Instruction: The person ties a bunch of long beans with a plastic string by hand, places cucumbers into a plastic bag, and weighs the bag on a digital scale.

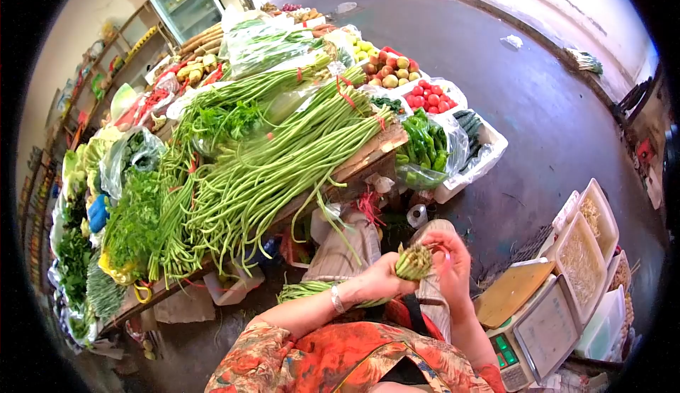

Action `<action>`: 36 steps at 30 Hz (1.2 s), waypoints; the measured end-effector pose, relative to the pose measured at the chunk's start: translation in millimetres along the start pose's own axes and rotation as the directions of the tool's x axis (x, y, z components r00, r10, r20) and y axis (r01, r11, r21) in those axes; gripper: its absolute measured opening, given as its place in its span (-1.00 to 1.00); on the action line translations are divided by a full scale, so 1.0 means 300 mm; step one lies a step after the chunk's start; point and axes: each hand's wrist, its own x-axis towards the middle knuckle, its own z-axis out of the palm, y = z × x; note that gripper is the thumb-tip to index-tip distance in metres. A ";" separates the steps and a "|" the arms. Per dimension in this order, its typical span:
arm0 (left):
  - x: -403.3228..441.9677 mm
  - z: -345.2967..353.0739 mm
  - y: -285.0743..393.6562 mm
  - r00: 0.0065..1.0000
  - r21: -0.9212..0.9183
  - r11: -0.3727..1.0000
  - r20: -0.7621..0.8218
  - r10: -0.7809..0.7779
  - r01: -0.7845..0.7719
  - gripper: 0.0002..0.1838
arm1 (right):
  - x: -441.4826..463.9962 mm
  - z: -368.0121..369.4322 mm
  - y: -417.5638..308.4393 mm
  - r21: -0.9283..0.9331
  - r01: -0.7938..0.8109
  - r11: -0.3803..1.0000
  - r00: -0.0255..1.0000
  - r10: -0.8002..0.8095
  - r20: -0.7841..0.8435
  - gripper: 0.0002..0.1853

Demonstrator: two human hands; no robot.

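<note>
My left hand [386,278] is wrapped round a bunch of long beans [414,262], its cut ends facing up in front of my chest. The rest of the bunch passes under my left forearm and shows again across my lap. Beside the cut ends, my right hand [453,264] has its fingers curled together. Something thin and reddish seems to be at those fingertips, too small to make out. A big heap of long beans [283,170], partly tied with red bands, lies on the stall table just ahead. Red strings [369,206] hang from the table's edge.
Peppers [425,141], tomatoes [429,98] and a white foam box of cucumbers [489,153] stand at the table's right end. Leafy greens [134,212] cover its left side. To my right are a scale [542,329], a wooden board [513,292] and tubs of sprouts [581,269].
</note>
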 end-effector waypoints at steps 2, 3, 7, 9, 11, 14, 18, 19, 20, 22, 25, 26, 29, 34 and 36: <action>-0.004 0.007 0.020 0.995 -0.101 0.995 -0.102 0.016 -0.026 -0.93 | 0.010 -0.040 0.002 0.054 -0.016 0.998 0.999 0.018 -0.038 -0.70; 0.002 0.005 0.015 0.993 -0.111 0.993 -0.121 0.018 -0.031 -0.92 | 0.010 -0.051 0.000 0.081 -0.070 0.994 0.994 0.077 -0.081 -0.66; -0.003 -0.025 0.015 0.996 -0.055 0.997 -0.072 -0.058 0.054 -0.73 | 0.016 -0.054 0.010 0.051 -0.148 0.988 0.957 0.156 -0.244 -0.62; -0.001 -0.029 0.015 0.996 -0.050 0.997 -0.076 -0.055 0.052 -0.72 | 0.007 -0.048 0.038 0.073 -0.201 0.977 0.939 0.213 -0.269 -0.61; -0.004 -0.030 0.023 0.998 -0.131 0.991 -0.054 -0.028 0.021 -0.62 | -0.004 -0.037 0.080 0.253 -0.209 0.945 0.931 0.271 -0.244 -0.63; 0.004 -0.030 0.009 0.998 -0.118 0.992 -0.043 0.045 -0.050 -0.48 | -0.013 0.023 0.053 0.315 -0.205 0.927 0.936 0.279 -0.213 -0.65; 0.010 -0.029 -0.013 0.995 -0.175 0.984 0.082 0.053 -0.038 -0.36 | -0.026 0.052 0.065 0.356 -0.144 0.923 0.956 0.223 -0.191 -0.66; 0.004 -0.030 0.000 0.995 -0.177 0.984 0.082 0.050 -0.035 -0.36 | -0.026 0.067 0.056 0.381 -0.130 0.915 0.957 0.217 -0.193 -0.66; -0.001 -0.031 0.020 0.994 -0.286 0.958 0.102 0.032 -0.002 -0.38 | -0.021 0.078 0.040 0.405 -0.127 0.905 0.948 0.232 -0.220 -0.65; -0.003 -0.037 0.022 0.994 -0.372 0.927 0.111 -0.004 0.045 -0.46 | -0.003 0.059 0.035 0.342 -0.169 0.925 0.931 0.263 -0.251 -0.66; -0.031 -0.021 0.093 0.998 -0.243 0.968 0.005 -0.062 0.061 -0.61 | 0.010 0.005 0.034 0.288 -0.064 0.955 0.963 0.135 -0.234 -0.67; -0.018 -0.038 0.068 0.998 -0.212 0.976 0.034 -0.049 0.055 -0.67 | 0.013 -0.020 0.043 0.271 -0.056 0.961 0.950 0.135 -0.282 -0.68; -0.015 -0.037 0.088 0.991 -0.195 0.973 -0.003 -0.130 0.127 -0.81 | 0.013 -0.107 0.037 0.240 -0.066 0.969 0.929 0.147 -0.339 -0.67; 0.004 -0.045 0.065 0.998 -0.162 0.985 0.008 -0.059 0.059 -0.84 | -0.003 -0.194 0.005 0.325 -0.143 0.935 0.913 0.251 -0.321 -0.68; 0.006 -0.040 0.059 0.999 -0.194 0.981 -0.021 -0.036 0.031 -0.86 | -0.002 -0.220 0.003 0.445 -0.137 0.885 0.925 0.275 -0.262 -0.67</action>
